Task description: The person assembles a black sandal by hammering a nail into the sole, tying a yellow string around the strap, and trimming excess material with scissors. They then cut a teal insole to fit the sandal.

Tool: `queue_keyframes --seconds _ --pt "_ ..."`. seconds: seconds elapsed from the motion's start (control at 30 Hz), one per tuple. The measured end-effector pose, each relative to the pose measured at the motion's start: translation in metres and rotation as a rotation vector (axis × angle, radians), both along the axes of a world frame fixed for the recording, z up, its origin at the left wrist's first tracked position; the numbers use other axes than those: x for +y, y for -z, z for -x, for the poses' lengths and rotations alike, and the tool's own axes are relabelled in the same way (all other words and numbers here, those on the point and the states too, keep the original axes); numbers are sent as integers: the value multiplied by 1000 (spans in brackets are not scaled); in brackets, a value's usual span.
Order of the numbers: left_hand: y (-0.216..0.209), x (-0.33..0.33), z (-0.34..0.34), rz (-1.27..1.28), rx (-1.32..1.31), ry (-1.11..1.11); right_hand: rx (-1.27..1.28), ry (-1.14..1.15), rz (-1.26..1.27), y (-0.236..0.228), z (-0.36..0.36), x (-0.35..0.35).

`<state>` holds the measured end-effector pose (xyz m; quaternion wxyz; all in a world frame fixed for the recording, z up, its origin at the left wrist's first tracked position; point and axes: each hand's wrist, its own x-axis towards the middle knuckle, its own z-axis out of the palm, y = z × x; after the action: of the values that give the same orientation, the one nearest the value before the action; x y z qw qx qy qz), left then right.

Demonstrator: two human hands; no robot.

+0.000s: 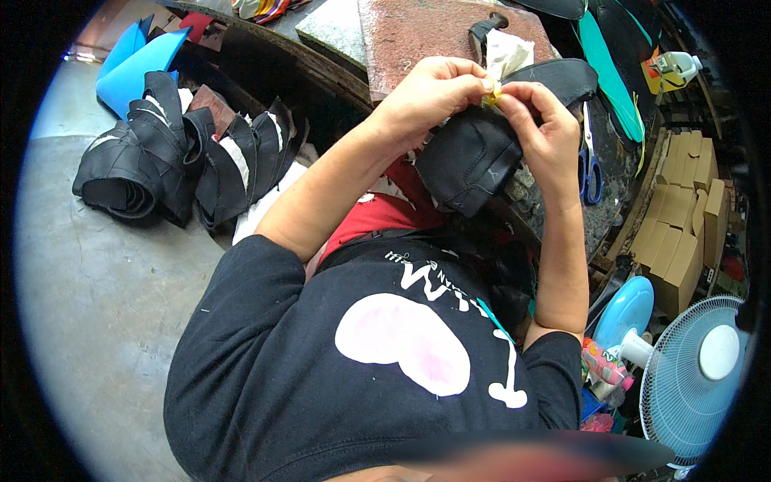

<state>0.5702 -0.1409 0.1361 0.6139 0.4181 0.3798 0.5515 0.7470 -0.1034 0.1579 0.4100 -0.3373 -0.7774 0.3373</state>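
Yellow scrap (491,97) pinched between both hands (446,83) (542,120), forearms (339,178) reaching forward, elbows (556,320) bent, black piece (472,159) beneath

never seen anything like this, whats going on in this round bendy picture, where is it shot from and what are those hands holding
There is no robot here, just a person's two bare hands. The only view comes from a wide fisheye camera on the person's head, looking down, so straight edges bend near the rim and the black T-shirt fills the lower part.

The left hand and right hand meet, fingertips pinching a small yellow thing, too small to identify. Just below them in the picture is a seamed black piece.

On the dark worktop are a reddish-brown slab and blue-handled scissors. A fan stands at lower right.
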Motion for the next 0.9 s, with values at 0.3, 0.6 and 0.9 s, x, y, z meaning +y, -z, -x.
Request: queue_keyframes --seconds 0.3,0.6,0.9 --pt "3 -2 7 -241 527 -346 -394 111 -443 -29 -12 -13" --pt "1 4 11 -373 902 -452 60 247 225 6 -43 -13" --pt "-25 -23 -49 -506 1341 -136 176 322 294 26 -46 18"
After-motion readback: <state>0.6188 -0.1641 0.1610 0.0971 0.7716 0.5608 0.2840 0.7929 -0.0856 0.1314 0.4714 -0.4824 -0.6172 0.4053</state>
